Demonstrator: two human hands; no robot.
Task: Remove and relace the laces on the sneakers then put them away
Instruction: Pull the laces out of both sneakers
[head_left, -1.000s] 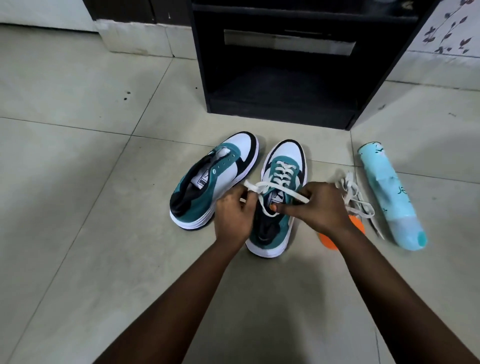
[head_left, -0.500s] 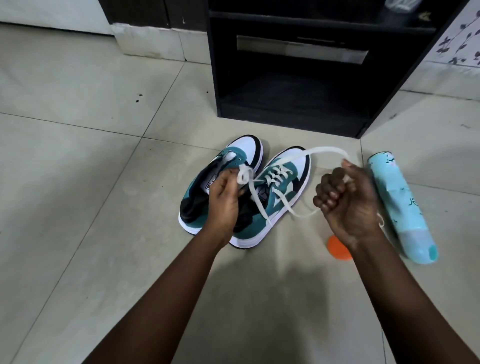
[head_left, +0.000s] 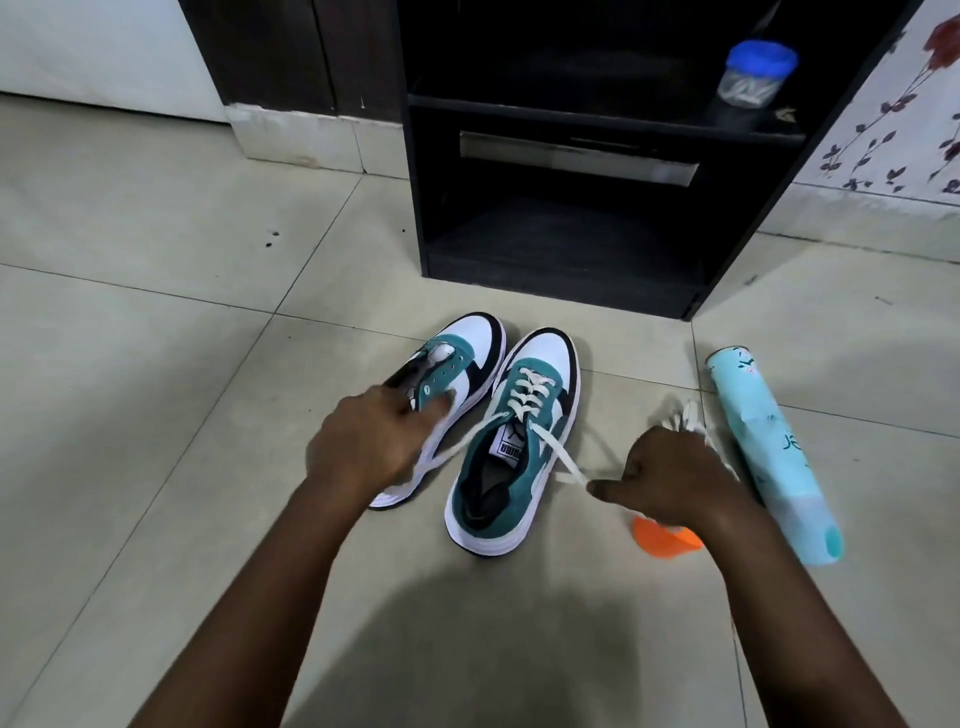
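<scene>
Tongue label on laced sneaker (head_left: 511, 457) reads PUMA, inverted to camera. Unlaced sneaker (head_left: 447, 384) lies touching it on the left, toes toward black cabinet (head_left: 566, 249); bare tile (head_left: 156, 364) left and near. Left hand (head_left: 363, 441) grips one lace end (head_left: 457, 447); right hand (head_left: 670, 478) pinches the other, just off the sole edge. Versus half a second back: right hand lowered, sneaker flat again. Loose lace (head_left: 685, 421), teal cylinder (head_left: 774, 457), orange object (head_left: 665, 540) to the right.

- Sneakers (head_left: 511, 441): teal, white, black
- Laces (head_left: 530, 397): off-white
- Bottle (head_left: 769, 452): pale turquoise, floral print
- Cap (head_left: 665, 540): orange
- Cabinet (head_left: 753, 249): black
- Jar (head_left: 756, 73) lid: blue
- Floor (head_left: 156, 364): beige tiles
</scene>
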